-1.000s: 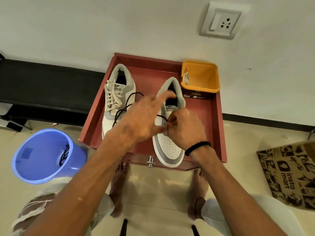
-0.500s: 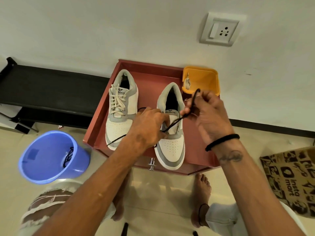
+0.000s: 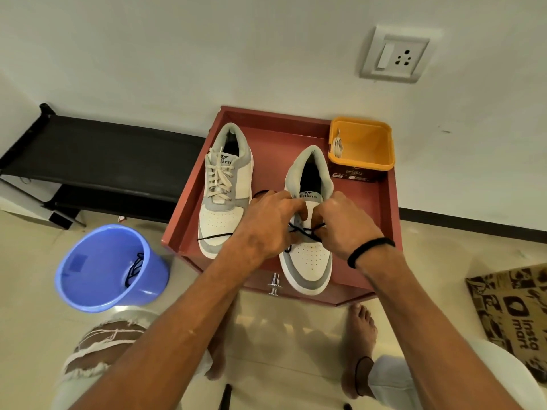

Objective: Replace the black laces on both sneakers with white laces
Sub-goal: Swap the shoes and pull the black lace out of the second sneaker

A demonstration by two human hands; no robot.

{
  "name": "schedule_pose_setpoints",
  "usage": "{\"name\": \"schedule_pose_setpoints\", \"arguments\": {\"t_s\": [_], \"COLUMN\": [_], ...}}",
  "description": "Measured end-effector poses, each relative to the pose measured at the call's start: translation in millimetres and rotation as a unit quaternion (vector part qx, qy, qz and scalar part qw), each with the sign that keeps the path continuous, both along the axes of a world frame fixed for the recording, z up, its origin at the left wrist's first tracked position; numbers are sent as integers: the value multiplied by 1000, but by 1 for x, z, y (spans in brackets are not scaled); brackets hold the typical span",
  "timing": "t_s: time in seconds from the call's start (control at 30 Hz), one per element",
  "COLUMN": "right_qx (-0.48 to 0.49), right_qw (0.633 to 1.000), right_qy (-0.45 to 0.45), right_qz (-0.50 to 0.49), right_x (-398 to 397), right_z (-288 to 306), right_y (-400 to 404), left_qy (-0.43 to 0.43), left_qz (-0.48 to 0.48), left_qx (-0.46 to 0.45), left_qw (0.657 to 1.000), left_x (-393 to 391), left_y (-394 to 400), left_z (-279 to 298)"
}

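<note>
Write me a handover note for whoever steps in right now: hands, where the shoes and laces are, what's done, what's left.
Left hand and right hand: both pinch the black lace over the right sneaker on the red tray.
Left sneaker: already laced white.
Blue bucket: holds a removed black lace.
Orange tub: holds the spare white lace.
Done: one shoe swapped.
Left: pull the black lace fully out of the right sneaker, drop it in the bucket, thread the white lace.

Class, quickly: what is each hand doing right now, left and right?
Left hand: pinching the black lace over the right sneaker.
Right hand: pinching the same black lace.
</note>
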State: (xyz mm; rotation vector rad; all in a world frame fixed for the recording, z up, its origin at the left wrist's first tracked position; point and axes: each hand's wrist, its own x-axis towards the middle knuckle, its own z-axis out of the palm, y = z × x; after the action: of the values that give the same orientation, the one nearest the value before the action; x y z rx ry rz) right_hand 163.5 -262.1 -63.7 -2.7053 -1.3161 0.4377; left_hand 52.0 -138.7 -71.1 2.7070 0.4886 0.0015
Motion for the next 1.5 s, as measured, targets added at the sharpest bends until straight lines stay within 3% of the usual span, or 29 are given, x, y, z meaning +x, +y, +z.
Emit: {"name": "schedule_pose_setpoints", "arguments": {"t_s": [0.17,0.27,0.4,0.5,0.6,0.67,0.7,0.77,0.83,0.9,0.93,1.0,1.13,1.3,1.4,1.5], "right_qx": [116,195,309,379,473,509,515,508,482,376,293,154,48,115,190,259], "right_qw": [989,956,854,771,652,610,620,677,779,901,942,984,998,981,939,853], "right_qy": [92,197,371,456,537,546,524,448,329,195,152,91,33,151,269,413], "right_qz": [-33,-101,-196,-233,-250,-265,-276,-288,-229,-98,-53,-14,15,-31,-101,-183], "right_x": [9,12,9,6,8,14,16,22,24,19,15,7,-3,-1,3,5], "right_z": [7,15,25,26,34,40,42,40,38,33,30,17,2,7,7,3], "right_y": [-9,-18,-25,-23,-22,-23,-23,-24,-26,-27,-26,-22,-13,-13,-18,-22], "left_qy": [1,14,19,16,17,17,16,11,6,1,1,4,-3,-17,-16,-18], "left_qz": [-24,-26,-20,-14,-10,-9,-7,-4,0,3,5,7,5,4,1,-5], "left_qx": [23,28,29,26,30,32,32,27,18,12,11,8,11,14,12,14], "left_qw": [999,999,999,999,999,999,999,1000,1000,1000,1000,1000,1000,1000,1000,1000], "left_x": [6,7,2,-1,-2,-2,-2,-3,-4,-4,-4,-5,-5,-5,-5,-3], "left_y": [-2,-2,-1,-2,-4,-5,-6,-6,-7,-8,-8,-8,-8,-8,-6,-6], "left_z": [4,6,3,2,1,1,1,0,-1,-1,0,1,-1,-1,-1,0]}}
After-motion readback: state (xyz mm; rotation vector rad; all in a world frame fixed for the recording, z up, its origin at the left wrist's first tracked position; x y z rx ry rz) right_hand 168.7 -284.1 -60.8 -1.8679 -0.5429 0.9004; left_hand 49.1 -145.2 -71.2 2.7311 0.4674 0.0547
